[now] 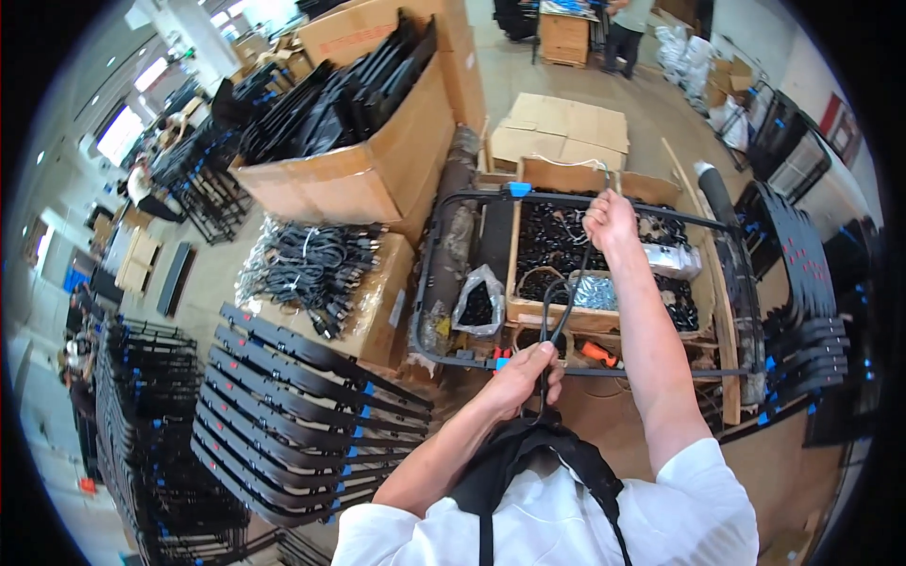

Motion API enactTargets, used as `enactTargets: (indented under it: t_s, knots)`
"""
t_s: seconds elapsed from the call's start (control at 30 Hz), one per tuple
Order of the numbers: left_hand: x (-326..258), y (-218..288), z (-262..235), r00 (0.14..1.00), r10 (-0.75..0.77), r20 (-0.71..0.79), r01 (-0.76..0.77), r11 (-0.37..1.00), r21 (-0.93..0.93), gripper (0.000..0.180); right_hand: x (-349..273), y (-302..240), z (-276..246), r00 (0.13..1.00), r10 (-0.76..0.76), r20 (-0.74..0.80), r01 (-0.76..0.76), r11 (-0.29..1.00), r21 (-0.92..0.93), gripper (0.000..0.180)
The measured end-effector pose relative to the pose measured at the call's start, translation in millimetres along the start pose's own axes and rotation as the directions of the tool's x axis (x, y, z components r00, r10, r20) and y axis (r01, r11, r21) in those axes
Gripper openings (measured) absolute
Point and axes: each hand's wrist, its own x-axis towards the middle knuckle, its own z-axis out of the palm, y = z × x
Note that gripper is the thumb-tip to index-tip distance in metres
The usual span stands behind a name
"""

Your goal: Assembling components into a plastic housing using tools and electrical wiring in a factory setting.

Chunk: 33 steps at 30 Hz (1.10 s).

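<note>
My left hand (533,375) is closed around a looped black cable (557,319) in front of my body. Farther forward, my right hand (609,219) grips the same cable, which runs stretched between both hands. Beyond the right fist, a thin white wire end (569,159) curves left. Below the hands lies a black rectangular tube frame (427,269) with blue tape (519,190) on its far bar. Under it, a wooden compartment box (512,269) holds small black parts and silver hardware (594,292). An orange-handled tool (598,355) lies at the near side.
Bundled black cables (307,264) rest on a carton (382,316) at left, before a large cardboard box (396,170) of black panels. Stacked black frame pieces stand left (283,415) and right (802,255). A bag (479,302) of black parts sits inside the frame. Another person (628,33) stands far off.
</note>
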Motion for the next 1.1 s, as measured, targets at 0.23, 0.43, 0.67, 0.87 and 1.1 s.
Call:
enactTargets:
  t_s: [0.23,0.43,0.67,0.87,1.1]
  knots:
    - [-5,5,-6,0.99,0.131,-0.053,-0.088,0.867,0.491,0.037,-6,-26,28,0.99,-0.14,0.003,0.139,0.98,-0.142,0.03]
    - [-1,1,-23,0.976,0.18,-0.121,-0.06,0.761,0.646,0.039,-101,-58,67,0.938,-0.097,0.334,0.184,0.954,-0.237,0.029]
    - [-24,120,-2,0.451,0.876,0.172,-0.293,-0.037,0.955,0.027,-179,-51,52,0.776,0.21,0.594,-0.148,0.977,-0.153,0.035]
    - [-28,212,66,0.221,0.836,0.501,-0.154,-0.478,0.865,0.067,-223,-19,32,0.627,0.421,0.656,-0.385,0.899,-0.208,0.04]
    - [13,169,69,0.194,0.91,0.366,-0.538,-0.214,0.815,0.018,-248,-6,4,0.532,0.507,0.678,-0.438,0.85,-0.293,0.042]
